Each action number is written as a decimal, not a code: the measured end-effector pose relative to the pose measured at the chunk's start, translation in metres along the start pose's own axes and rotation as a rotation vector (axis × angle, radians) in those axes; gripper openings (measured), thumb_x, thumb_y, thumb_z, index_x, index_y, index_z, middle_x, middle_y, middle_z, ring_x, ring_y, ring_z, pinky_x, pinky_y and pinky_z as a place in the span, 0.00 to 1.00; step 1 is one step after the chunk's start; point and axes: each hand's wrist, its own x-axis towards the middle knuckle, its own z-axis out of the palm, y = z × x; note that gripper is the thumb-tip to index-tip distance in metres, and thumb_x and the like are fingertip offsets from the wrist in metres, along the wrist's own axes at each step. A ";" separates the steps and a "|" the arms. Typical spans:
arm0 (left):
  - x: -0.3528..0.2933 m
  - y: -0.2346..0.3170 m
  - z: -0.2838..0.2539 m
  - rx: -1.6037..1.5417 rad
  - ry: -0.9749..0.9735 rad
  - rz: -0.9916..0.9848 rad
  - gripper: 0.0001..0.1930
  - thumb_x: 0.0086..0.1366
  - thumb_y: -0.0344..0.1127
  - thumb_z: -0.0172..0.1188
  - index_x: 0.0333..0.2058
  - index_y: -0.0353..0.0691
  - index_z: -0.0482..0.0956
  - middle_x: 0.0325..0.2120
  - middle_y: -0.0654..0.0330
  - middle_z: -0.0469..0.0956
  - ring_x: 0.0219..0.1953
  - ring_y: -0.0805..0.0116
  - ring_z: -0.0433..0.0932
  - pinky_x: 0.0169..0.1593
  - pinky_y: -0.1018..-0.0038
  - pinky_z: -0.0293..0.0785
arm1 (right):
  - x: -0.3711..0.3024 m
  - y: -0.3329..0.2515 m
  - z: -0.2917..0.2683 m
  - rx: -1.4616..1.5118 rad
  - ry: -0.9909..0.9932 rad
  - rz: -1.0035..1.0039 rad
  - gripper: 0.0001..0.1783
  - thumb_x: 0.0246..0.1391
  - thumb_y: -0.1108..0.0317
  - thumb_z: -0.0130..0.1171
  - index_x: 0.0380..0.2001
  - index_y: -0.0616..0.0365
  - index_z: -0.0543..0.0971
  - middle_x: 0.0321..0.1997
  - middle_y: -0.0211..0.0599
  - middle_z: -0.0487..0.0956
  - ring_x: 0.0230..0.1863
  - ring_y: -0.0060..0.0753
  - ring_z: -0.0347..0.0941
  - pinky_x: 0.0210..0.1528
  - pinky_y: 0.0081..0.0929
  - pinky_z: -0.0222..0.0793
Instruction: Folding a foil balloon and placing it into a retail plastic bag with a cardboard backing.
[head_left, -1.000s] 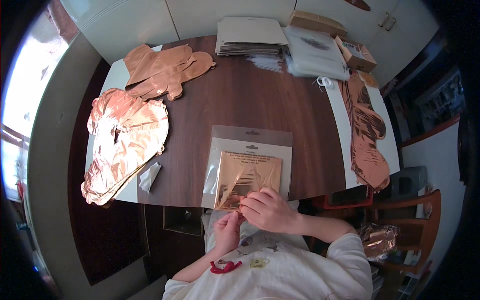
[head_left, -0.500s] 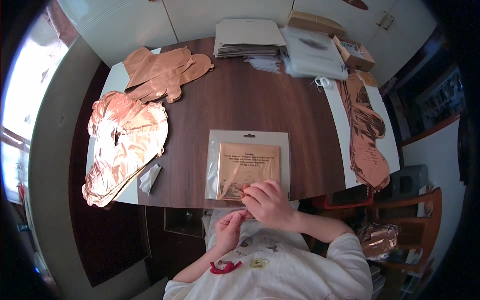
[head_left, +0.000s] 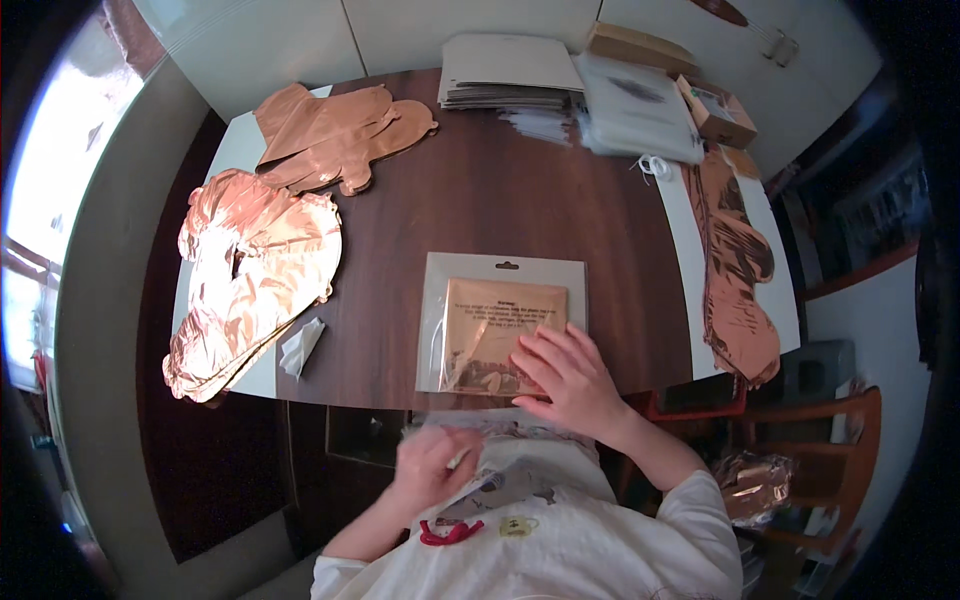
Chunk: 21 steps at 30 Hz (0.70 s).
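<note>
In front of me at the table's near edge lies a clear plastic bag (head_left: 434, 345) with a white backing card (head_left: 470, 266) that has a hang hole. Inside it is a folded copper-coloured foil balloon (head_left: 480, 350) with printed text showing over it. My right hand (head_left: 570, 380) rests on the lower right of the bag, its fingers stretched out over the plastic. Near my lap, just off the table edge, my left hand (head_left: 435, 465) is curled and smeared by motion. Whether it holds anything is hidden. The bag's clear flap seems to hang over the edge between the hands.
Unfolded copper foil balloons lie in stacks at left (head_left: 255, 240), far left (head_left: 340, 135) and right (head_left: 735, 270). White cards (head_left: 510, 65), clear bags (head_left: 640, 110), white string (head_left: 655, 167) and a small carton (head_left: 715, 110) stand at the back. A crumpled tissue (head_left: 300, 347) lies front left.
My right hand has gone from a pinch at the bag's lower edge to lying spread on its face. My left hand has drawn away to the left and down from the bag's edge.
</note>
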 end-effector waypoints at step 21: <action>0.045 -0.041 -0.019 0.619 0.169 0.236 0.15 0.52 0.36 0.66 0.38 0.41 0.77 0.39 0.61 0.79 0.45 0.63 0.78 0.45 0.70 0.73 | 0.008 0.000 0.011 -0.251 0.154 -0.270 0.13 0.44 0.65 0.60 0.36 0.55 0.78 0.40 0.32 0.78 0.44 0.36 0.75 0.47 0.35 0.73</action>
